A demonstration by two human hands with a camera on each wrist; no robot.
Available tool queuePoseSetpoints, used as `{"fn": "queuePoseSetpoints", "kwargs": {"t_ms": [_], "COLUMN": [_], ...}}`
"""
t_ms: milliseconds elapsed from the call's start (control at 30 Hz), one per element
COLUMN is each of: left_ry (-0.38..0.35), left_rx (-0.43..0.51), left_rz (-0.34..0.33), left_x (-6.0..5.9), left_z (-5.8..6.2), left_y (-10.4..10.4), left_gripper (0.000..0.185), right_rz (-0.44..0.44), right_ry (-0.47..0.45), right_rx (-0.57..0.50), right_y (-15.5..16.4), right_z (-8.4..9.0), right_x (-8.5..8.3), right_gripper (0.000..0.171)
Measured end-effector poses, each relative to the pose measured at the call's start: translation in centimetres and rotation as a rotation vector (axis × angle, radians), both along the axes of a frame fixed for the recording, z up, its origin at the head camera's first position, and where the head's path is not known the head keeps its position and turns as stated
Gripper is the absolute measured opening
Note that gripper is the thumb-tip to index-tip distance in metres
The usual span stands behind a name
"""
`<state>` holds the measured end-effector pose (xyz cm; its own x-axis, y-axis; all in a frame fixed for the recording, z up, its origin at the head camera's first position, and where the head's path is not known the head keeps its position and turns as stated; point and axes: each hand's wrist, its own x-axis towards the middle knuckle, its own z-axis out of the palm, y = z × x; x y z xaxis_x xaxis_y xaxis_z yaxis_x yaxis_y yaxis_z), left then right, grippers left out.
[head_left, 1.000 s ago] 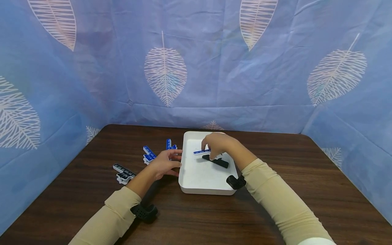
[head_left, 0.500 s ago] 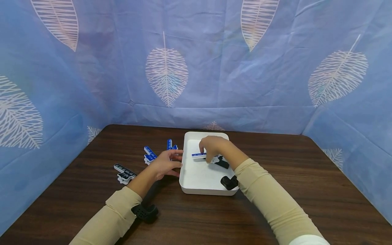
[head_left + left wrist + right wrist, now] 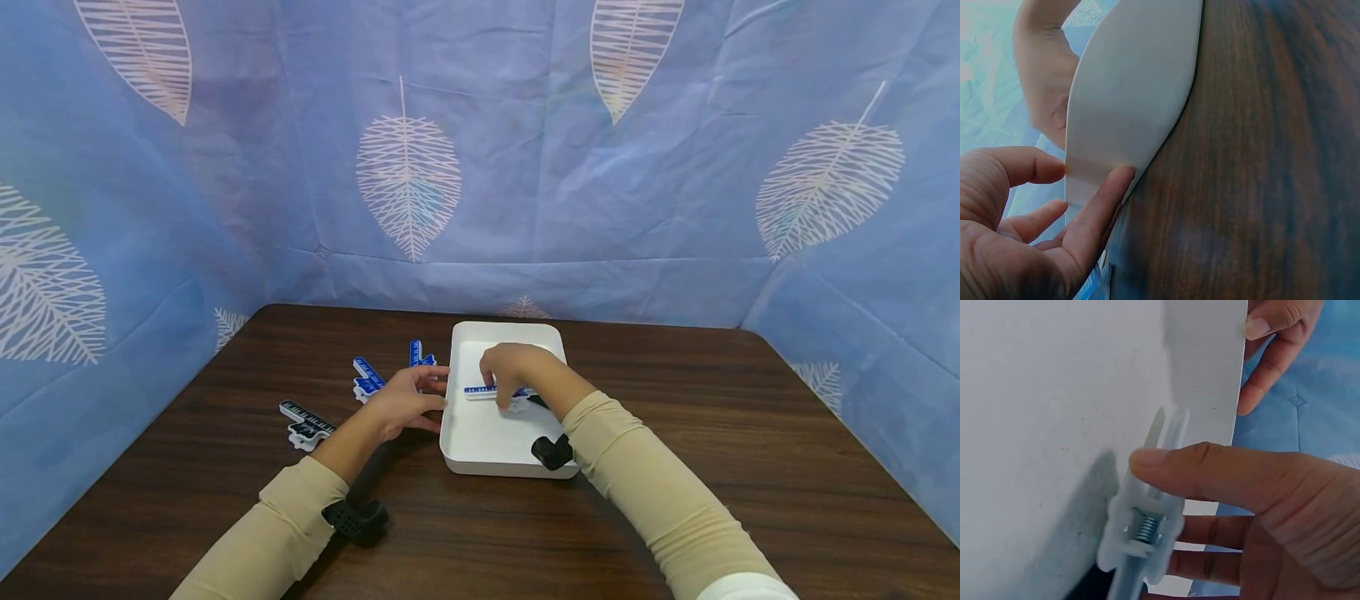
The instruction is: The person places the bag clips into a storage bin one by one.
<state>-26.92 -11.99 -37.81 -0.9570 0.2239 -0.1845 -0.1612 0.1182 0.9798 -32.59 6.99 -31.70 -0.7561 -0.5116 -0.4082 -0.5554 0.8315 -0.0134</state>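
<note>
Framing the near side of the white tray (image 3: 487,443), two beige sleeves were seen, a left sleeve (image 3: 262,533) and a right sleeve (image 3: 652,492). Two black wrist straps were worn: the left strap (image 3: 354,520) lay to the near left of the tray, and the right strap (image 3: 552,452) was seen over its near right corner. Well to the left of the tray, one black clip (image 3: 306,425) was laid on the one brown table (image 3: 720,433). The tray's left wall was touched by the left hand (image 3: 401,406), whose fingers were spread and nearly straight, with fingertips set against rim and outer side.

Within the tray, one blue-and-white clip (image 3: 1146,532) was pinched between the thumb and fingers of the right hand (image 3: 517,371); whether the tray's floor was met by it could not be told. Just beside that hand, inside the tray, a second dark clip (image 3: 1092,586) was mostly hidden, only a small part being shown. To the left of the tray, beyond the lone black one, two more clips were counted: a nearer blue clip (image 3: 367,377) and a farther blue clip (image 3: 422,357), the latter closer to the tray's wall.

Behind the tray, a blue cloth (image 3: 525,200) was hung, on which eight pale leaf prints (image 3: 408,185) were counted.
</note>
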Motion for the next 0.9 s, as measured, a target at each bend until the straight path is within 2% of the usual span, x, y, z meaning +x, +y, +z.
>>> {"fn": "queuePoseSetpoints", "kwargs": {"t_ms": [900], "left_ry": [-0.008], "left_rx": [-0.008], "left_rz": [-0.014], "left_x": [-0.06], "left_z": [0.08], "left_y": [-0.07], "left_gripper": [0.058], "right_rz": [-0.058], "right_ry": [-0.064], "right_rx": [0.040], "right_y": [0.04], "right_z": [0.37], "right_x": [0.65], "right_gripper": [0.051]}}
